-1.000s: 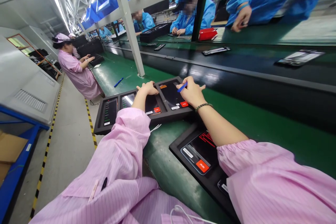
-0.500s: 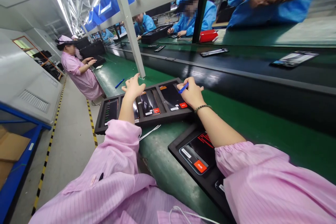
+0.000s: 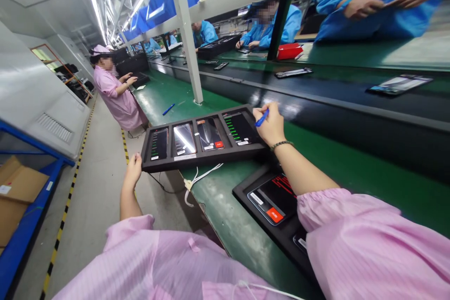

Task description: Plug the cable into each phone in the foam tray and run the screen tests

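My left hand (image 3: 134,168) is closed at the left end of a black foam tray (image 3: 207,155), with its fingers at the tray's edge. Several phones lie in the tray's slots. The rightmost phone (image 3: 239,127) and the leftmost phone (image 3: 160,143) show green lines on dark screens. Another phone (image 3: 210,134) has a red label at its corner. At the tray's right end, my right hand (image 3: 272,124) is closed around a blue pen (image 3: 262,118). Whether its hidden fingers also grip the tray I cannot tell.
A second black tray (image 3: 242,191) with phones lies under my right forearm. White cables (image 3: 204,176) hang at the bench edge. Another blue pen (image 3: 168,109) lies near a white post (image 3: 188,47). Phones rest on the dark conveyor (image 3: 333,103). A co-worker in pink (image 3: 117,93) stands further left.
My left hand has moved from above the phones down to the tray's left end. The rightmost phone now shows green lines; its red label is gone from view. My right hand keeps the pen.
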{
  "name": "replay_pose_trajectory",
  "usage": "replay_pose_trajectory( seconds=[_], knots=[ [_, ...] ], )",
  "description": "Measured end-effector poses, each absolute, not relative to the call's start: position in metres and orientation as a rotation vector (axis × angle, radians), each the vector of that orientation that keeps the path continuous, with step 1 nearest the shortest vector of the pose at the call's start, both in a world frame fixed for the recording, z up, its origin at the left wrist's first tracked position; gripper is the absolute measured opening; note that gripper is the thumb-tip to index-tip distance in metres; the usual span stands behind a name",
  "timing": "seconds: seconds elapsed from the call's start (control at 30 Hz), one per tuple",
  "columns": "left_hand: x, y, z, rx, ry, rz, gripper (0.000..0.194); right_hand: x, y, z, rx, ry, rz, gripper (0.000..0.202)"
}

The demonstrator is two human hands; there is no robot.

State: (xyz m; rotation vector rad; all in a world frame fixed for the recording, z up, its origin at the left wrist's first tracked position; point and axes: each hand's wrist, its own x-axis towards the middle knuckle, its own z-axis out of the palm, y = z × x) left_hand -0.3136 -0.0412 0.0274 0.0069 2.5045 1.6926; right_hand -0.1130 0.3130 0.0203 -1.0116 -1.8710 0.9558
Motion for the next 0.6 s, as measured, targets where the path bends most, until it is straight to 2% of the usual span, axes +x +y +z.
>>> replay_pose_trajectory(
  seconds=[0.13, 0.2, 0.4, 0.6],
  knots=[
    [-0.322, -0.045, 0.007, -0.111, 2.113, 1.821, 0.042, -0.095, 0.307, 0.013, -1.019, -1.881, 0.871, 0.015],
    [-0.323, -0.043, 0.001, -0.157, 1.956, 1.872, 0.046, -0.08, 0.308, 0.005, -1.155, -1.928, 0.822, 0.018],
    [-0.327, -0.035, -0.004, -0.223, 1.716, 1.988, 0.037, -0.052, 0.314, -0.017, -1.485, -2.059, 0.765, 0.036],
    [-0.325, -0.029, -0.004, -0.287, 1.623, 2.09, 0.029, -0.065, 0.309, -0.026, -1.603, -2.068, 0.764, 0.041]
  ],
)
